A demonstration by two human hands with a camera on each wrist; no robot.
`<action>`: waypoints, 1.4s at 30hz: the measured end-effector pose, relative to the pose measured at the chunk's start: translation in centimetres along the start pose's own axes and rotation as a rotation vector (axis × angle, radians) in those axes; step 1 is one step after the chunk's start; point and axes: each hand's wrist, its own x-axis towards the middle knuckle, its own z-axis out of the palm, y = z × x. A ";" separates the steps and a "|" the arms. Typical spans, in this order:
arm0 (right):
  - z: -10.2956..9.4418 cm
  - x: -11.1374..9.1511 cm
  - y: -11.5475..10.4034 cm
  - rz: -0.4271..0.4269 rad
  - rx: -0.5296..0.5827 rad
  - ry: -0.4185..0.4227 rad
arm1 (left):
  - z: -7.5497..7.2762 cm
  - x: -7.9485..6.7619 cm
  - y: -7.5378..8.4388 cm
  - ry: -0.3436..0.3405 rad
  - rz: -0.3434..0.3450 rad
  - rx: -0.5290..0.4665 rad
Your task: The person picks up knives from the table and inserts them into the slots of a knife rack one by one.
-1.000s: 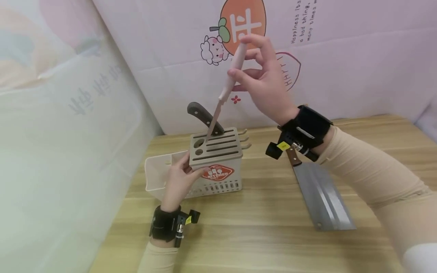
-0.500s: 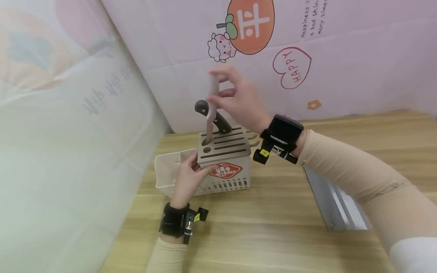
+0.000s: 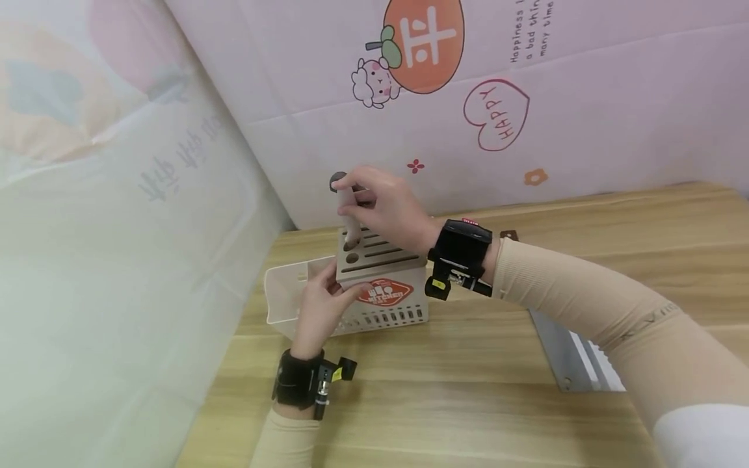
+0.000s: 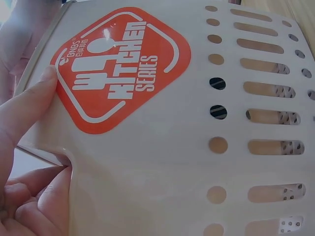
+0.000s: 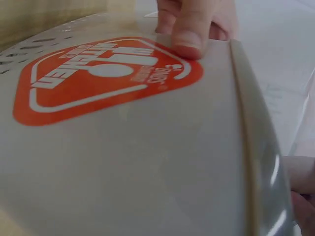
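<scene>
In the head view, my right hand [image 3: 389, 205] pinches the pale handle of a knife [image 3: 349, 211]. The handle stands nearly upright over a round hole in the slotted top of the knife holder [image 3: 419, 279]; the blade is out of sight inside. My left hand [image 3: 320, 305] grips the holder's left corner, thumb on the front wall by the red kitchen sticker [image 3: 386, 292]. That thumb also shows in the left wrist view, against the holder [image 4: 147, 172]. Behind my right fingers, a dark-handled knife [image 3: 337, 179] is mostly hidden; its handle's end shows.
An open pale bin [image 3: 283, 302] adjoins the holder's left side. On the wooden table [image 3: 445, 403], a cleaver [image 3: 564, 357] lies to the right, partly beneath my right forearm. A printed cloth [image 3: 304, 78] hangs behind the table, and another covers the left side.
My right hand has moved left and down with the pale-handled knife. Its blade has gone from above the holder into the round hole. My left hand keeps its grip on the holder.
</scene>
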 end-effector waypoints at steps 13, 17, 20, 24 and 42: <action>1.0 -0.3 0.0 0.268 -0.208 -0.361 | 0.2 0.1 -0.2 0.001 -0.018 -0.003; 1.0 -0.4 0.0 0.259 -0.208 -0.392 | 0.2 0.3 0.0 0.011 -0.015 -0.004; 1.0 -0.4 0.0 0.267 -0.239 -0.403 | 0.2 0.4 0.2 0.007 -0.012 -0.012; 1.0 -0.7 0.1 0.278 -0.289 -0.407 | 0.3 0.4 0.1 -0.002 -0.013 -0.025; -4.4 -5.1 -0.2 -0.208 -0.530 -0.655 | 0.2 -0.1 0.0 -0.020 -0.004 -0.004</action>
